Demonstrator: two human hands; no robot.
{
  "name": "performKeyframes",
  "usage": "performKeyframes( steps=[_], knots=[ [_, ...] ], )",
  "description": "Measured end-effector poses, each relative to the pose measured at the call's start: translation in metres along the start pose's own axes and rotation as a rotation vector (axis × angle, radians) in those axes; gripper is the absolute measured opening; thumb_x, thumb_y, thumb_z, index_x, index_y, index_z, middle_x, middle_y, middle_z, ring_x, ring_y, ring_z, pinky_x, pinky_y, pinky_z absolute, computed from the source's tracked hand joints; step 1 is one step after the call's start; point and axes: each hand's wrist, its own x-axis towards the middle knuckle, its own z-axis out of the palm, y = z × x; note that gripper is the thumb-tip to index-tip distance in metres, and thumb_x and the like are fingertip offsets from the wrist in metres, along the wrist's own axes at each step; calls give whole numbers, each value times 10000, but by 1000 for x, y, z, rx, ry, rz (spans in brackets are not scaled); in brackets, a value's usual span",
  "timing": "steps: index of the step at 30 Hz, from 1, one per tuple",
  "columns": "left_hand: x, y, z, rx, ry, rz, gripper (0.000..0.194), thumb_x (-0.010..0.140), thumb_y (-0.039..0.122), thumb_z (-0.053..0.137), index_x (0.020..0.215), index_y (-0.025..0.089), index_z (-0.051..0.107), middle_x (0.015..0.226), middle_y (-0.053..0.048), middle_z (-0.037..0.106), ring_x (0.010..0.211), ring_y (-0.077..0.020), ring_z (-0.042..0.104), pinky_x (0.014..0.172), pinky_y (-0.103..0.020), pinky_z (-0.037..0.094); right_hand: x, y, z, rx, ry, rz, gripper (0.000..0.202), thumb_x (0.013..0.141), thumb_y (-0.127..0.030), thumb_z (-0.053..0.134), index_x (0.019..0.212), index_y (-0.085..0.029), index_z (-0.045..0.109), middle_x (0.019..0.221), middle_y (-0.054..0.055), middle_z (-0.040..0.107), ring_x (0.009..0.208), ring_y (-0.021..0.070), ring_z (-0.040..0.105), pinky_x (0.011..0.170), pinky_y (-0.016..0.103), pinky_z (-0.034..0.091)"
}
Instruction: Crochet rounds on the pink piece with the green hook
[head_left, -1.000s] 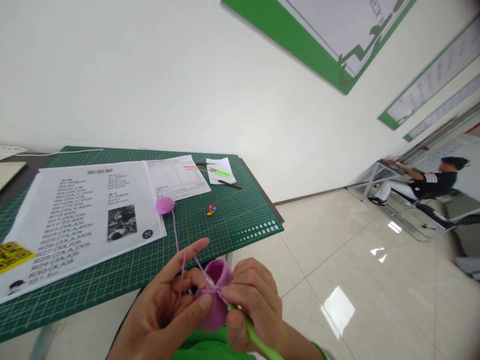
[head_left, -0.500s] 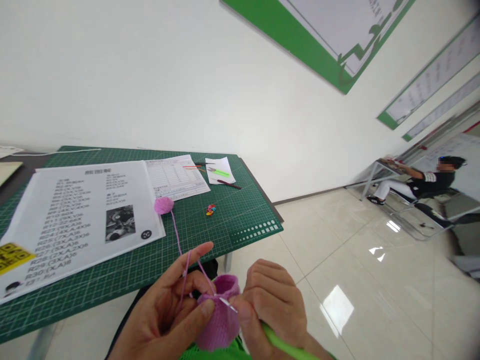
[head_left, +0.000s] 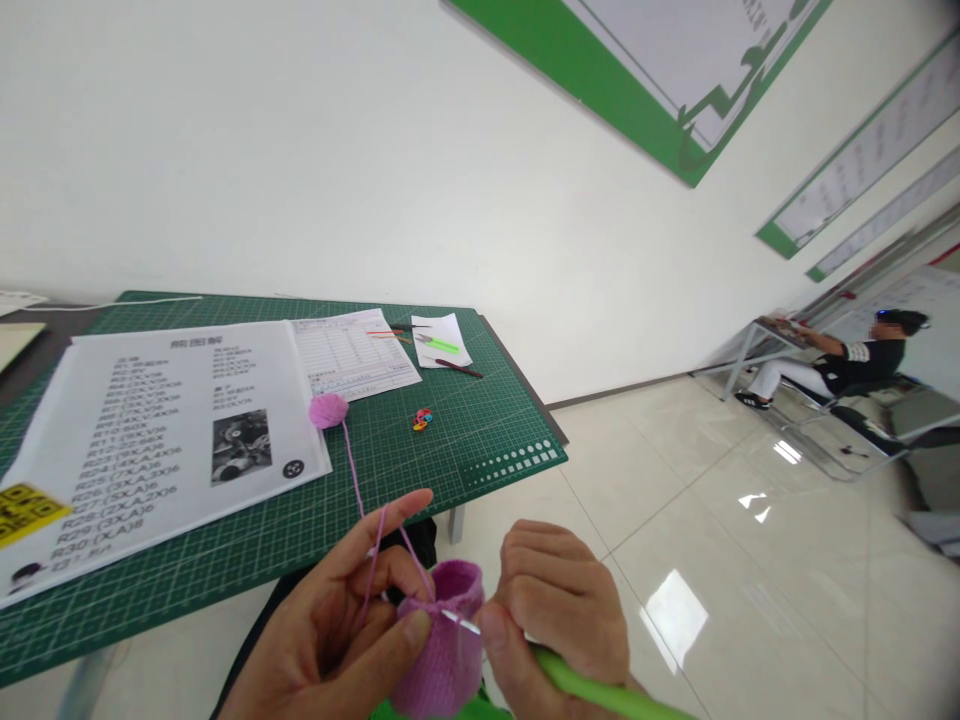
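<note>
My left hand (head_left: 352, 620) pinches the rim of a pink crocheted piece (head_left: 442, 665), a hollow cup shape with its opening upward. Pink yarn loops over the raised left index finger and runs back to a small pink yarn ball (head_left: 328, 410) on the papers. In my right hand (head_left: 559, 610) is a crochet hook (head_left: 574, 678) with a green handle, gripped in a closed fist. Its silver tip lies at the rim of the piece, close to the left thumb, with pink yarn on the shaft.
A green cutting mat (head_left: 382, 440) covers the table. On it lie a printed pattern sheet (head_left: 172, 430), a form (head_left: 352, 355), several colourful stitch markers (head_left: 422, 420), a dark pen-like tool (head_left: 459, 368) and a bright green tool (head_left: 439, 345). Far right, a person (head_left: 862, 350) sits at another table.
My right hand and the hook have shifted slightly right and down, drawing the tip back from the rim. The crocheted piece has moved down a little; the left hand keeps its hold.
</note>
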Motion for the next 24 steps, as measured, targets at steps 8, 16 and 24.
performKeyframes(
  steps=[8,16,24],
  knots=[
    [0,2,0,-50,13,-20,629,688,305,835,1269,291,593,681,38,678,506,-87,476,469,-204,350,1,-3,-3,23,-13,3,339,741,-58,471,610,-214,200,505,-69,236,454,77,226,466,259,220],
    [-2,9,5,-89,0,-56,610,698,313,827,1265,331,601,719,27,693,537,-111,534,479,-198,384,-1,-11,-9,79,-15,80,297,827,-107,459,585,-204,317,486,-57,347,454,77,322,483,256,280],
    [-3,7,6,-105,-77,-65,573,733,289,808,1267,353,612,743,16,693,522,-80,505,482,-179,359,2,-9,-1,80,20,50,300,896,-163,427,598,-199,412,473,-49,386,435,86,357,464,255,312]
  ],
)
